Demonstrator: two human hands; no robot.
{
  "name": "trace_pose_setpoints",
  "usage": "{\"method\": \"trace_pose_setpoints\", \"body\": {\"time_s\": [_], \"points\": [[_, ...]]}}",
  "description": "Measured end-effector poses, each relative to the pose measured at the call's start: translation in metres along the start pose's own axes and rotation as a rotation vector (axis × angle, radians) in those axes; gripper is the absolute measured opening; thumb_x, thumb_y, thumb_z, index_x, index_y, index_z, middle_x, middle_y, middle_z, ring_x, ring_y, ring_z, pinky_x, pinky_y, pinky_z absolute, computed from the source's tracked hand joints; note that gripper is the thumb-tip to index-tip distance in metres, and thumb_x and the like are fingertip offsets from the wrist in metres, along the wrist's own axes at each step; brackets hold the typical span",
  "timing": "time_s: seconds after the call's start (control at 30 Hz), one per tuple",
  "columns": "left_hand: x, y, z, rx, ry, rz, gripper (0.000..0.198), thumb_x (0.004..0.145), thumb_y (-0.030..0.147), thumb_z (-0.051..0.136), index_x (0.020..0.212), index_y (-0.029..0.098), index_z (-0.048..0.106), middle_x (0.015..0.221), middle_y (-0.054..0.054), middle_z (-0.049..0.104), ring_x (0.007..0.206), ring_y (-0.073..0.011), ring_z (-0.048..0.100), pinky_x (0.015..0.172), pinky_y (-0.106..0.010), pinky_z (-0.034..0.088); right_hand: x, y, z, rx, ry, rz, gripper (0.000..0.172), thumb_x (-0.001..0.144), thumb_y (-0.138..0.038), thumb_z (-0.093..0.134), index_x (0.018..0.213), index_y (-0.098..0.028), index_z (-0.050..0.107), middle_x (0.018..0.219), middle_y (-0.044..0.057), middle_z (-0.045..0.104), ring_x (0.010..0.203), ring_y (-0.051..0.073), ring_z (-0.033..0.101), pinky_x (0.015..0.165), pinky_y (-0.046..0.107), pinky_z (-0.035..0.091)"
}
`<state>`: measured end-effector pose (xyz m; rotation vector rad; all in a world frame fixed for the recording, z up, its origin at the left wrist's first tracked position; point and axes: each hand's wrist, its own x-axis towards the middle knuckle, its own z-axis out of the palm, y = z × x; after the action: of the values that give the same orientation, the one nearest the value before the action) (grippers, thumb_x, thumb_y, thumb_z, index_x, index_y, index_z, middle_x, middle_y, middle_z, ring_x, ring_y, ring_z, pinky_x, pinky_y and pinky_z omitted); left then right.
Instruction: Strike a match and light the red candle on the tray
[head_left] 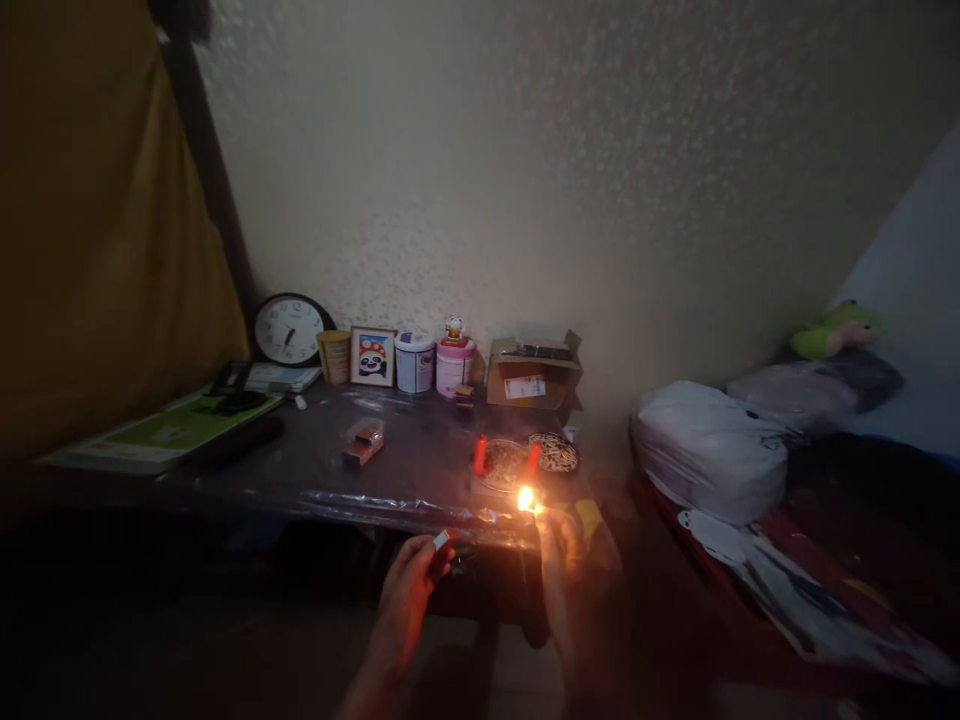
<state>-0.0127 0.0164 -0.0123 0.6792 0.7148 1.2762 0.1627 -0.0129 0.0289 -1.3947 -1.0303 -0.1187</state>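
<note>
The room is dim. My right hand (pixel 561 545) pinches a burning match (pixel 527 499) just in front of the table's near edge, its flame lighting my fingers. My left hand (pixel 415 583) is closed around a small matchbox (pixel 442 540), lower and to the left of the flame. Just beyond the flame, two red candles (pixel 480 454) stand by a round metal plate (pixel 504 465) and a patterned round lid (pixel 555 453) on the dark table (pixel 360 490).
Along the wall stand a clock (pixel 289 329), a framed picture (pixel 372 357), two tins (pixel 415 363) and an open cardboard box (pixel 534 375). Books (pixel 161 432) lie at the left, a small box (pixel 364 445) mid-table. Bags and bedding (pixel 709 450) crowd the right.
</note>
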Motion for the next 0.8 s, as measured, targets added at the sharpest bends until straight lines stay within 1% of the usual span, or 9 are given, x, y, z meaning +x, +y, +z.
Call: {"method": "trace_pose_setpoints", "body": {"time_s": [0.07,0.2,0.3,0.4,0.53,0.6,0.7,0.8], "points": [[0.001,-0.001,-0.001,-0.009,-0.004,-0.006,0.022,0.065,0.035,0.066,0.076,0.016,0.065,0.087,-0.006,0.070,0.081,-0.0186,0.060,0.076,-0.032,0.043,-0.002,0.002,0.002,0.034,-0.022,0.063,0.019,0.077,-0.034,0.052,0.070,-0.020,0.064,0.073,0.004,0.065,0.070,0.019,0.059,0.063,0.029,0.047],[0.003,-0.003,-0.004,-0.022,-0.016,-0.037,0.021,0.064,0.035,0.067,0.074,0.017,0.065,0.084,-0.005,0.070,0.079,-0.0185,0.060,0.073,-0.031,0.043,-0.002,0.015,0.007,0.095,-0.084,0.124,0.019,0.077,-0.034,0.053,0.071,-0.020,0.064,0.076,0.005,0.065,0.074,0.019,0.059,0.067,0.031,0.047],[0.005,-0.005,-0.006,-0.035,-0.031,-0.029,0.019,0.067,0.033,0.064,0.075,0.017,0.064,0.082,-0.004,0.068,0.078,-0.0172,0.060,0.072,-0.029,0.042,0.000,0.022,0.010,0.092,-0.130,0.133,0.021,0.079,-0.036,0.051,0.078,-0.019,0.064,0.082,0.005,0.064,0.079,0.019,0.058,0.072,0.032,0.046],[0.006,-0.009,-0.008,-0.039,-0.048,-0.023,0.016,0.070,0.032,0.061,0.076,0.017,0.063,0.078,-0.002,0.067,0.076,-0.0152,0.059,0.070,-0.027,0.042,0.002,0.024,0.013,0.128,-0.131,0.119,0.022,0.078,-0.037,0.052,0.078,-0.018,0.064,0.081,0.005,0.064,0.079,0.019,0.058,0.073,0.032,0.046],[0.011,-0.016,-0.012,-0.040,-0.047,-0.042,0.016,0.072,0.033,0.059,0.075,0.018,0.062,0.081,-0.001,0.067,0.077,-0.0152,0.059,0.069,-0.026,0.041,0.007,0.027,0.020,0.159,-0.117,0.087,0.022,0.076,-0.037,0.054,0.077,-0.019,0.065,0.078,0.004,0.065,0.074,0.018,0.058,0.071,0.030,0.046],[0.014,-0.020,-0.014,-0.039,-0.046,-0.049,0.016,0.071,0.034,0.059,0.074,0.019,0.062,0.077,0.000,0.067,0.076,-0.0150,0.059,0.069,-0.026,0.041,0.009,0.029,0.024,0.186,-0.104,0.081,0.022,0.075,-0.039,0.055,0.076,-0.019,0.065,0.076,0.004,0.065,0.071,0.017,0.058,0.069,0.029,0.047],[0.016,-0.023,-0.015,-0.037,-0.042,-0.063,0.015,0.070,0.035,0.060,0.072,0.019,0.062,0.071,0.002,0.066,0.074,-0.0148,0.059,0.069,-0.026,0.041,0.013,0.030,0.031,0.249,-0.094,0.111,0.021,0.073,-0.039,0.057,0.075,-0.019,0.065,0.074,0.003,0.065,0.068,0.017,0.059,0.067,0.028,0.048],[0.013,-0.020,-0.012,-0.034,-0.043,-0.082,0.017,0.068,0.036,0.062,0.071,0.020,0.062,0.068,0.002,0.066,0.071,-0.0157,0.060,0.069,-0.027,0.042,0.018,0.024,0.036,0.312,-0.125,0.165,0.021,0.072,-0.038,0.058,0.076,-0.019,0.065,0.071,0.002,0.066,0.066,0.016,0.060,0.065,0.028,0.049]]}}
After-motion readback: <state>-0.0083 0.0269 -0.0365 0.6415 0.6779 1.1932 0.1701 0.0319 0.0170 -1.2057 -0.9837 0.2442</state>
